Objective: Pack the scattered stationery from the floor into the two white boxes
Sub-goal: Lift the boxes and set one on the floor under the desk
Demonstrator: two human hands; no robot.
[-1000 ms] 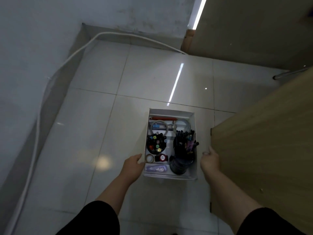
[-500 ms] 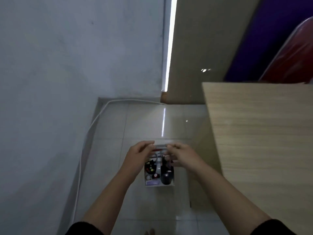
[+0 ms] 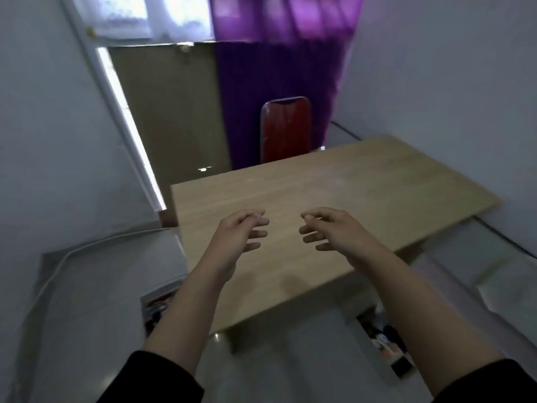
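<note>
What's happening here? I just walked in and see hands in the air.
A person holds both hands out over a wooden table, the left hand and right hand loosely spread and holding nothing. Two white boxes of stationery sit on the floor, one by the left forearm, the other by the right. No loose stationery shows on the visible floor.

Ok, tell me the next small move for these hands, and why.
Probably lower both hands toward the floor. The left hand and right hand hover empty over the wooden table, while both white boxes, one left, one right, sit on the floor below.
</note>
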